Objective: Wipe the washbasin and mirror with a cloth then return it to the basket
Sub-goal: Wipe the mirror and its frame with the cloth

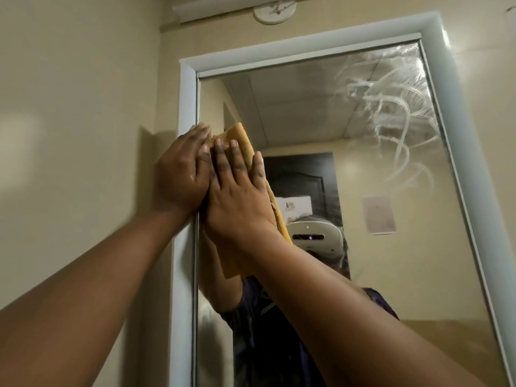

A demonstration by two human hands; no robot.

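Pressing flat against the glass — both hands, one item: cloth (240, 141), tan-orange, folded into a long strip, pinned to the mirror (349, 219) near its left edge, about mid-height in view.

Left hand (180, 174): fingers straight, laid partly over the white frame (186, 107) and partly over the cloth's upper end; nothing gripped.
Right hand (237, 191): fingers straight and spread, palm bearing on the cloth; holds it by pressure alone.

Risks, as judged: the cloth is kept up only by palm pressure, so easing off could let it slide or drop; its lower tail hangs free below the right wrist and may trail unevenly. Pale curved smears (391, 107) sit in the upper right of the glass — if the strokes stop short of that corner, the smears remain.

Cloth condition: edges look slightly frayed, surface matte, upper corner peeking above the fingertips; whether damp or dry cannot be told. Washbasin and basket not in view
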